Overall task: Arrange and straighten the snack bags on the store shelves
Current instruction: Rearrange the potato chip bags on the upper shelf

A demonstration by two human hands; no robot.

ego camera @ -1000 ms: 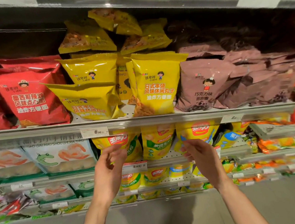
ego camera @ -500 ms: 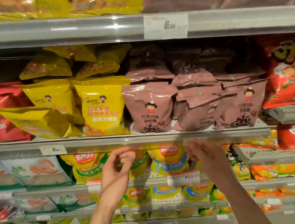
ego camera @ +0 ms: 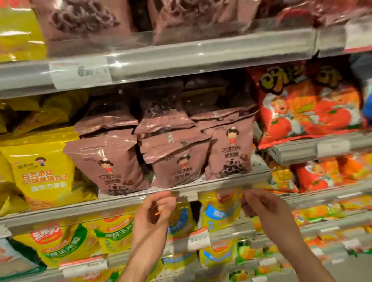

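Brown chocolate-ring snack bags stand in a crowded row on the middle shelf: a left one [ego camera: 113, 165], a middle one [ego camera: 178, 164] leaning, and a right one [ego camera: 233, 152], with more piled crookedly behind. My left hand [ego camera: 153, 218] is raised just under the shelf's front rail [ego camera: 229, 181], fingers loosely curled and holding nothing. My right hand [ego camera: 265, 208] hovers at the same height below the right brown bag, fingers relaxed and empty. Neither hand touches a bag.
Yellow snack bags [ego camera: 41, 171] fill the shelf to the left, and red-orange tomato bags [ego camera: 308, 107] sit on the right. An upper shelf rail [ego camera: 195, 54] carries more brown bags. Yellow corn snack bags [ego camera: 61, 244] hang below, behind my hands. The picture is blurred.
My view has shifted right and up, from the yellow bags to the brown ones. Both hands rose toward the middle shelf's rail, still empty.
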